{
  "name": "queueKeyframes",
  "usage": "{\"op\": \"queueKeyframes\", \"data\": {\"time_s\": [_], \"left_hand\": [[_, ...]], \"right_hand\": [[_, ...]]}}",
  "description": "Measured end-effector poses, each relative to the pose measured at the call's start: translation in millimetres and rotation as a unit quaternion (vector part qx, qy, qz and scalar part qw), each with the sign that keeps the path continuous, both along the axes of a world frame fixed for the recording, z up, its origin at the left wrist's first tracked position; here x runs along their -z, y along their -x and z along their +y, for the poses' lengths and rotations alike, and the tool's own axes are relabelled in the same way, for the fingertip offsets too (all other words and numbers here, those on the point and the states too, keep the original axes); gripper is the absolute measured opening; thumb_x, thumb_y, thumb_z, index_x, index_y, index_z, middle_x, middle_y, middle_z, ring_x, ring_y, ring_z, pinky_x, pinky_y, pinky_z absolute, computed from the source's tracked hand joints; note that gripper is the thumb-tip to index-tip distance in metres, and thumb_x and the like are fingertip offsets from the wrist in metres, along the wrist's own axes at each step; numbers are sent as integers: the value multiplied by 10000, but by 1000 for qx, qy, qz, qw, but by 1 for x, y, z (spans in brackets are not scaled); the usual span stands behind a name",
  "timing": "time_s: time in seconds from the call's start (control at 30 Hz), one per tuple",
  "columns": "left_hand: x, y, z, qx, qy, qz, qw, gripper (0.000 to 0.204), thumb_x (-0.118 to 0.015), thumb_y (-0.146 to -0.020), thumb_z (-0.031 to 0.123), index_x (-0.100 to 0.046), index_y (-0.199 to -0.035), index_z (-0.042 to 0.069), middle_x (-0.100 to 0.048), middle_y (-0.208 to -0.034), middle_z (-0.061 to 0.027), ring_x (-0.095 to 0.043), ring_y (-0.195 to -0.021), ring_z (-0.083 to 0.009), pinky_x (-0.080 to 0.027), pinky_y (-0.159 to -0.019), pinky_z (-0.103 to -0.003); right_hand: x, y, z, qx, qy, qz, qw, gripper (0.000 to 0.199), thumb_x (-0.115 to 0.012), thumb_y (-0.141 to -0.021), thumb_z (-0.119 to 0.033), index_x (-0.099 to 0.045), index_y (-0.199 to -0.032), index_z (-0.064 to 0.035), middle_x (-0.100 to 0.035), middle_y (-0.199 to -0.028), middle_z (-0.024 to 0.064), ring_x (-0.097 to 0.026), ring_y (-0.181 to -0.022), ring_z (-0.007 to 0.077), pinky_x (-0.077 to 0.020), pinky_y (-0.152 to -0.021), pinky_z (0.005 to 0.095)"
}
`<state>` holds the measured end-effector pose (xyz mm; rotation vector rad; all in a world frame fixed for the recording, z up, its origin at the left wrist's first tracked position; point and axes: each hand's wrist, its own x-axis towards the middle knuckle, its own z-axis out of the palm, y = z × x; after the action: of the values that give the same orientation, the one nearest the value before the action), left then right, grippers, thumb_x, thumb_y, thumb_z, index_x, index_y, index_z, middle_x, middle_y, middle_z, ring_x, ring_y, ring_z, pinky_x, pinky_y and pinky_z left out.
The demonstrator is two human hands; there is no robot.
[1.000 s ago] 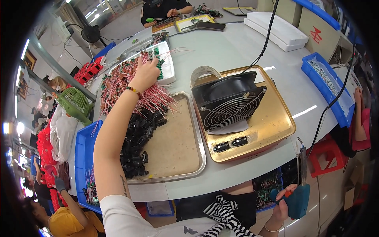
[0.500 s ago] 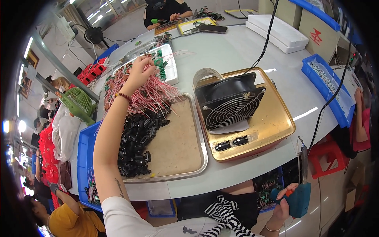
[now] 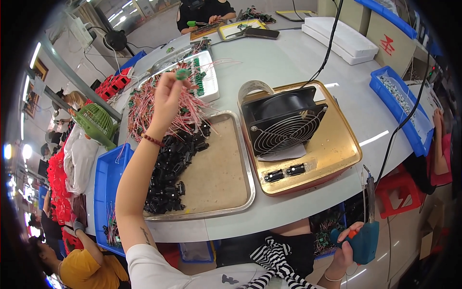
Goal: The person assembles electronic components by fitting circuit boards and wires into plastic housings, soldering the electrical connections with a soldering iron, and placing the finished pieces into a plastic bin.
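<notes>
My left hand (image 3: pixel 168 95) is raised over a heap of red and white wires (image 3: pixel 190 107), pinching a small green circuit board (image 3: pixel 182 74) between thumb and fingers. Below that heap, a pile of black plastic parts (image 3: pixel 166 173) covers the left side of a metal tray (image 3: pixel 251 185). At the lower right my right hand (image 3: pixel 344 253) grips a teal soldering gun (image 3: pixel 366 243), its metal tip pointing up beside the table edge. Two black parts, one (image 3: pixel 275 175) beside the other (image 3: pixel 295 169), lie on the front of a gold tin lid (image 3: pixel 332 166).
A black fan (image 3: pixel 284 125) stands on the gold lid. Behind the wires lies a white foam tray (image 3: pixel 211 86). White foam blocks (image 3: pixel 339 41) and a blue bin (image 3: pixel 402 106) are at the right. A dark cable (image 3: pixel 329 45) hangs over the table. Co-workers sit around.
My left hand has drawn back slightly from the wire heap, and a green circuit board now shows at its fingertips. My right hand keeps its hold on the soldering gun.
</notes>
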<state>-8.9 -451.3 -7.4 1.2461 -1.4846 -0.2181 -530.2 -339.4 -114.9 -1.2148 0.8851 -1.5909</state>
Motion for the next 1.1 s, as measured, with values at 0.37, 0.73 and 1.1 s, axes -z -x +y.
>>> {"op": "queueKeyframes", "data": {"time_s": [0.37,0.73,1.1], "left_hand": [[-18,22,6,21,23,27,999,50,-461,-963,55,-490,-991,26,-611,-903,-73,-592,-863,-139,-466,-824,-278],[-60,-57,-11,-57,181,302,934,63,-488,-958,86,-481,-980,28,-589,-903,-71,-592,-800,-172,-509,-829,-340],[-69,-11,10,59,20,112,992,57,-483,-962,82,-492,-985,30,-536,-822,-31,-486,-705,-85,-408,-653,-219]], "right_hand": [[7,5,-3,1,-9,-2,1000,477,-605,-686,-111,-450,-1114,31,-476,-1020,136,-517,-649,148,-417,-596,232],[6,4,-1,-6,-26,-5,1000,472,-630,-692,-108,-433,-1101,21,-476,-1020,129,-524,-660,145,-422,-610,236],[8,5,-2,-8,-15,-4,1000,464,-635,-699,-109,-453,-1107,16,-484,-1027,128,-523,-657,142,-425,-604,231]]}}
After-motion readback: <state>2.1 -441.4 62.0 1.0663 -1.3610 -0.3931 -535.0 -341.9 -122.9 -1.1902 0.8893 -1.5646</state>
